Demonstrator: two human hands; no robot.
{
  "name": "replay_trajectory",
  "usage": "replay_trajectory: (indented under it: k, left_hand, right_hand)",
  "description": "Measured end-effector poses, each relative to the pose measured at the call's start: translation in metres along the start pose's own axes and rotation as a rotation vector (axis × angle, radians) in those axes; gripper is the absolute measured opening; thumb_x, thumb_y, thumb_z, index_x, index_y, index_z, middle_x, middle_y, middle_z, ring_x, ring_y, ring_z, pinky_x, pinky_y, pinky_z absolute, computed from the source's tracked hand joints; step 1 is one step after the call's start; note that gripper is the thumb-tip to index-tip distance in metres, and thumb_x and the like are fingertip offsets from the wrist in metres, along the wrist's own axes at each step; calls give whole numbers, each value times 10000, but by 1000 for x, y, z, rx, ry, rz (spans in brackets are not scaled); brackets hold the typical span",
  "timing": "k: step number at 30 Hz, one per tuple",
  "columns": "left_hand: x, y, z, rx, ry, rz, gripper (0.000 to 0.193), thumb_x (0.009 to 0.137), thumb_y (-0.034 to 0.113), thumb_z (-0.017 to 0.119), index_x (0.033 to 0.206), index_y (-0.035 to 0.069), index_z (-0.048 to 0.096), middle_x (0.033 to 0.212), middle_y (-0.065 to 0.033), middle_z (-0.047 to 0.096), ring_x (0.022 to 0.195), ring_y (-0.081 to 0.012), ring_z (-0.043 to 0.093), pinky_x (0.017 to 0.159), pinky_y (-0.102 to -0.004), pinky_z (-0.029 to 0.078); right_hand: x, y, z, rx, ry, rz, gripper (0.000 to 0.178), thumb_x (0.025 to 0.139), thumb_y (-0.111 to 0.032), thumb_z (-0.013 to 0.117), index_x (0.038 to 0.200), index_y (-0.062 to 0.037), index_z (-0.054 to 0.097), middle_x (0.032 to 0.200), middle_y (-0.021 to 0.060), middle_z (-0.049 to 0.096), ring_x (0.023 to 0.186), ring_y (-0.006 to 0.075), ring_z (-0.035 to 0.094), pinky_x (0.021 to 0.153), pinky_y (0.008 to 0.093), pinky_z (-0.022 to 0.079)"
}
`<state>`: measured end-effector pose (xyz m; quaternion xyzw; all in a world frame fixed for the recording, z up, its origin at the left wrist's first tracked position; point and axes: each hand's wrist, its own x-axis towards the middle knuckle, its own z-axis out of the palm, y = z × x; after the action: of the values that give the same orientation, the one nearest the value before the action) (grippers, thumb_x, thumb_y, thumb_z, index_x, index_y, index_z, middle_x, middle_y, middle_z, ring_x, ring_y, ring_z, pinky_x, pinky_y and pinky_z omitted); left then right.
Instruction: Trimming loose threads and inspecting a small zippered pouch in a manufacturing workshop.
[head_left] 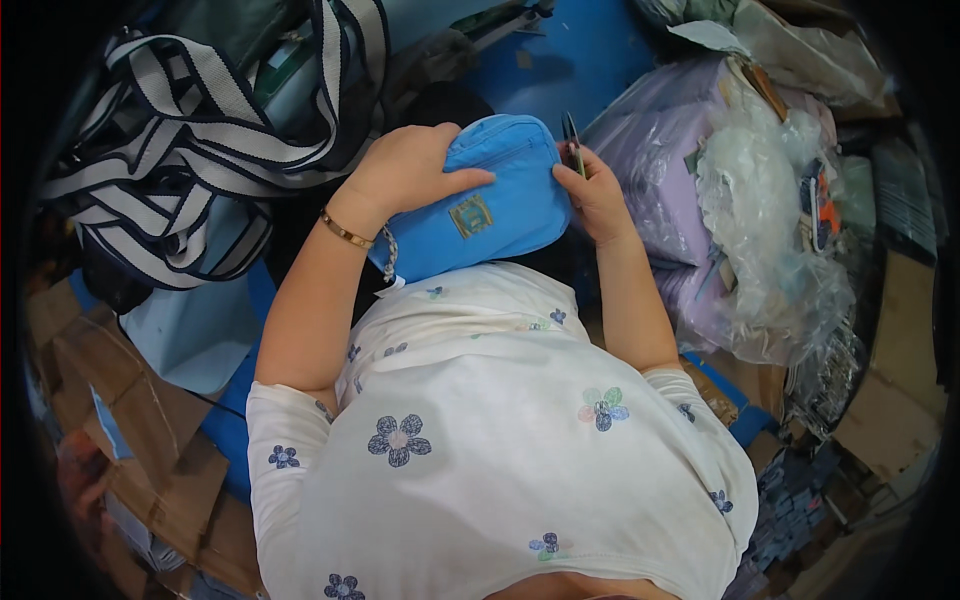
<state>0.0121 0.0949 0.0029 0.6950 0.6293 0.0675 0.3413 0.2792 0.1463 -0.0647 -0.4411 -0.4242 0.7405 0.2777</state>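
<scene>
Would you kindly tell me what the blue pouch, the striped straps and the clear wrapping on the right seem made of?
The blue pouch: probably matt woven fabric, given its soft creases; the exact fibre is unclear.
The striped straps: apparently matt woven webbing, as they fold in soft, flat loops.
The clear wrapping: likely thin, glossy plastic film, being crinkled, see-through and shiny.

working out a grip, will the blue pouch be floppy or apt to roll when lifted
The blue pouch will probably bend rather than stay rigid, since it looks like soft cloth. Its broad, flattish shape makes rolling unlikely. The braided cord may swing, as it hangs loose at one end.
</scene>
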Motion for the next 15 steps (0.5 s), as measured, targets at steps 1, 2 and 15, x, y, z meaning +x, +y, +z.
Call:
replay_trajectory:
  k: [1, 2, 15]
  left_hand:
    - [0, -2, 4, 2, 3, -2, 695, 781, 557, 643, 1287, 99, 511, 953, -138, 674, 844, -289, 667, 780, -378, 527]
    - [0, -4, 11, 19, 69, -1, 699, 795, 550, 631, 1327, 125, 472, 914, -135, 679, 814, -286, 671, 758, -376, 530]
    - [-13, 23, 13, 156, 223, 20, 680, 849, 494, 585, 1434, 265, 325, 778, -130, 673, 689, -284, 667, 662, -374, 537]
  right_hand:
    - [1, -4, 5, 0, -4, -2, 448, 787, -153, 727, 1192, -38, 575, 985, 34, 644, 862, 134, 601, 802, 280, 488]
    - [0, -7, 10, -304, 129, -230, 437, 807, -190, 712, 1201, -54, 578, 942, 35, 640, 819, 127, 595, 759, 272, 485]
    - [-54, -86, 63, -1478, 70, -577, 366, 826, -243, 672, 1181, -168, 627, 788, 52, 595, 663, 228, 604, 576, 320, 478]
